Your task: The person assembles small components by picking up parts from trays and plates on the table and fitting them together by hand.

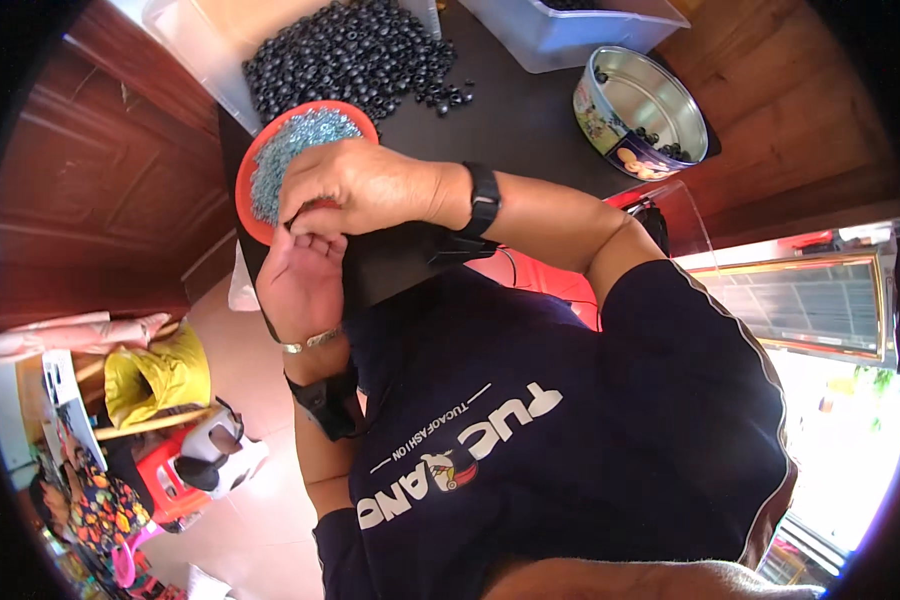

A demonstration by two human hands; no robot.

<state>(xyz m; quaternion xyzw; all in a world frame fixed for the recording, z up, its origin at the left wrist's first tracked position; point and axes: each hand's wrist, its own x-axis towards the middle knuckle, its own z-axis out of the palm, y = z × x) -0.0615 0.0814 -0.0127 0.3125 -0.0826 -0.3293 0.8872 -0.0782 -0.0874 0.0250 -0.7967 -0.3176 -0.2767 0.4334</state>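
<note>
Red bowl [253, 190] of small silvery-blue rings at our 10 o'clock on dark desk [510, 120]. Right hand [365, 185] over bowl's edge, grip pinched narrow, contents hidden. Left hand [300, 280] just below, curled; grip unclear. Black ring pile [355, 55] at 12, tin [640, 110] at 2.

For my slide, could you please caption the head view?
Both hands, right hand over left hand, meet beside a red bowl of small metal parts.

A bowl [260, 165] of small metal pieces [295, 140] sits on the table's [510, 120] left edge. Behind it lies a heap of dark rings [355, 55], a round tin [640, 110] to the right, perhaps holding rings too.
</note>
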